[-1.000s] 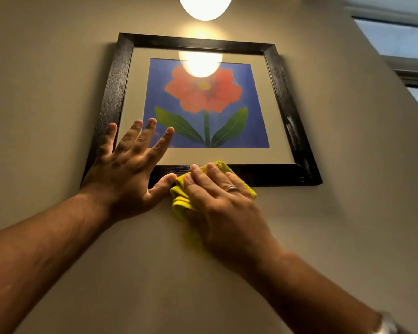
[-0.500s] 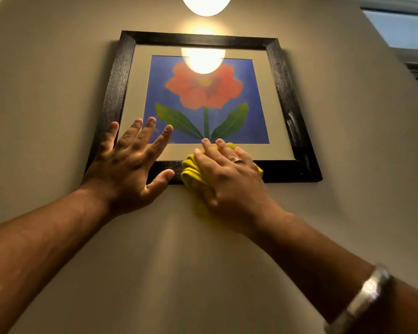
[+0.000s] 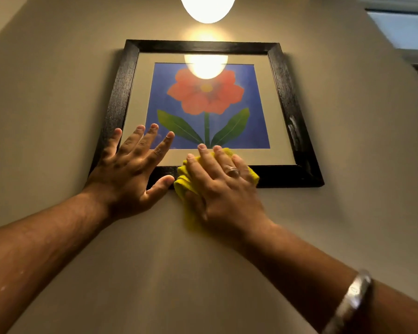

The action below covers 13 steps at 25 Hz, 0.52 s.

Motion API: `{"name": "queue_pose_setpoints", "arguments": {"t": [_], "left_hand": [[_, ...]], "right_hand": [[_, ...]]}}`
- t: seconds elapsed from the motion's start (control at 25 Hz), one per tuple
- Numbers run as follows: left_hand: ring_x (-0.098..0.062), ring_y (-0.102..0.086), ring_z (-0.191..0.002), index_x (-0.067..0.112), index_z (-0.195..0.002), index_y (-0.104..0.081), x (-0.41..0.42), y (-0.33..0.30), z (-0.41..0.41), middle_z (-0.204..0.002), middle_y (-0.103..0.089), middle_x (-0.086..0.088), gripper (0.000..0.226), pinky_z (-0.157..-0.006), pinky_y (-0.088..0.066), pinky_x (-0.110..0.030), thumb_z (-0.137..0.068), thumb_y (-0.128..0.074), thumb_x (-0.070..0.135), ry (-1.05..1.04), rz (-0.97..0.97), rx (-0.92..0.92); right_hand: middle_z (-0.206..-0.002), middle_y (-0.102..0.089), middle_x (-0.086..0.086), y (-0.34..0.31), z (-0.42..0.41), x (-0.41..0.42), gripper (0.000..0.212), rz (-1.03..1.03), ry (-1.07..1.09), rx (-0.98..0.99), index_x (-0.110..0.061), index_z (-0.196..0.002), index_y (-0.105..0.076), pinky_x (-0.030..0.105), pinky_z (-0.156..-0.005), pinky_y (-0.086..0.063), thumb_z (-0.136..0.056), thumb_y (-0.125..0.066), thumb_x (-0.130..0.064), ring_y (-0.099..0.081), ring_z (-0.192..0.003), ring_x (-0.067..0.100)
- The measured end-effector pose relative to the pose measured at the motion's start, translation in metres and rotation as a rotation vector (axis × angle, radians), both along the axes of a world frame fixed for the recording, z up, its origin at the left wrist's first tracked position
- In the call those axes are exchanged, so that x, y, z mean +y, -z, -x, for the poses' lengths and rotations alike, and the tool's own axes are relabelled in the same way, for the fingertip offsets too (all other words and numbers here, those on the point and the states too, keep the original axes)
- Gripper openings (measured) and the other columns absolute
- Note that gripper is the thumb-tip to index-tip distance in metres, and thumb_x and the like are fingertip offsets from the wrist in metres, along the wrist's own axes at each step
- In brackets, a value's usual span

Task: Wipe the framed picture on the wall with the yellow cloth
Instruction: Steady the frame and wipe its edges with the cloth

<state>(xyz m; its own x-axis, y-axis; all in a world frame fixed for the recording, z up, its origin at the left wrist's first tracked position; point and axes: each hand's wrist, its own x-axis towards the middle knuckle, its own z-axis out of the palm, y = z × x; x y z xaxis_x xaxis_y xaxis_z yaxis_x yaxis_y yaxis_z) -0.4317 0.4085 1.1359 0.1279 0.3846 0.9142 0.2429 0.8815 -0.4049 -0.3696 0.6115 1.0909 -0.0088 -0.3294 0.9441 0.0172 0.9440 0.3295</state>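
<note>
A framed picture point(image 3: 285, 97) hangs on the beige wall: black frame, cream mat, a red flower on blue. My left hand point(image 3: 128, 172) lies flat on its lower left corner, fingers spread, holding nothing. My right hand point(image 3: 220, 186) presses the yellow cloth point(image 3: 182, 184) against the bottom rail and lower mat, fingertips reaching the edge of the blue print. Most of the cloth is hidden under that hand; a bit hangs below onto the wall.
A glowing lamp point(image 3: 208, 7) hangs above the frame and mirrors in the glass. A window point(image 3: 405, 27) is at the upper right. Pale smudges mark the frame's right rail point(image 3: 293, 131). Bare wall surrounds the picture.
My right hand slid the cloth upward from the wall and bottom rail onto the lower mat. The left hand stayed on the frame's corner. The view shifted slightly.
</note>
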Motion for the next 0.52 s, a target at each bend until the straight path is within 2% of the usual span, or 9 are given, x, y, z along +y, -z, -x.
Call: {"name": "queue_pose_setpoints", "arguments": {"t": [0.08, 0.2, 0.28, 0.4, 0.52], "left_hand": [[-0.033, -0.015, -0.15, 0.033, -0.155, -0.002, 0.0, 0.001, 0.0, -0.164, -0.012, -0.011, 0.079, -0.119, -0.009, -0.063, -0.086, -0.02, 0.068, -0.008, -0.004, 0.001], [-0.032, -0.014, -0.15, 0.034, -0.155, -0.001, 0.001, -0.001, -0.001, -0.164, -0.012, -0.01, 0.079, -0.119, -0.008, -0.063, -0.087, -0.019, 0.069, -0.019, 0.001, -0.006], [-0.03, -0.012, -0.151, 0.034, -0.155, 0.0, 0.001, -0.001, 0.0, -0.164, -0.011, -0.01, 0.078, -0.119, -0.008, -0.064, -0.087, -0.018, 0.069, -0.019, 0.009, -0.008], [-0.029, -0.011, -0.15, 0.034, -0.154, 0.0, -0.001, -0.002, 0.0, -0.164, -0.011, -0.01, 0.078, -0.119, -0.01, -0.064, -0.087, -0.014, 0.07, -0.016, 0.018, -0.002], [-0.03, -0.013, -0.15, 0.034, -0.155, -0.002, -0.001, 0.0, 0.001, -0.164, -0.013, -0.01, 0.078, -0.119, -0.011, -0.064, -0.087, -0.011, 0.072, -0.008, 0.004, 0.007]], "right_hand": [[-0.158, -0.023, 0.002, -0.006, -0.01, 0.024, 0.061, -0.087, 0.054, -0.035, -0.029, -0.146, -0.029, 0.042, -0.119, -0.015, -0.092, -0.029, -0.057, -0.019, -0.147, 0.024], [-0.16, -0.014, -0.002, 0.002, -0.032, 0.102, 0.069, 0.071, 0.07, -0.038, -0.033, -0.147, -0.017, 0.035, -0.118, -0.009, -0.085, -0.039, -0.05, -0.013, -0.148, 0.021], [-0.16, -0.013, 0.0, -0.001, -0.043, 0.132, 0.071, 0.116, 0.101, -0.051, -0.031, -0.148, -0.016, 0.038, -0.117, -0.01, -0.082, -0.031, -0.054, -0.011, -0.148, 0.022], [-0.162, -0.009, 0.003, -0.074, -0.045, 0.131, 0.076, 0.135, 0.118, -0.129, -0.026, -0.149, -0.017, 0.044, -0.118, -0.01, -0.08, -0.023, -0.059, -0.004, -0.148, 0.025], [-0.162, 0.005, 0.006, -0.169, -0.061, 0.116, 0.07, 0.278, 0.065, -0.213, -0.023, -0.151, -0.008, 0.048, -0.119, -0.005, -0.091, -0.033, -0.049, 0.007, -0.148, 0.025]]}}
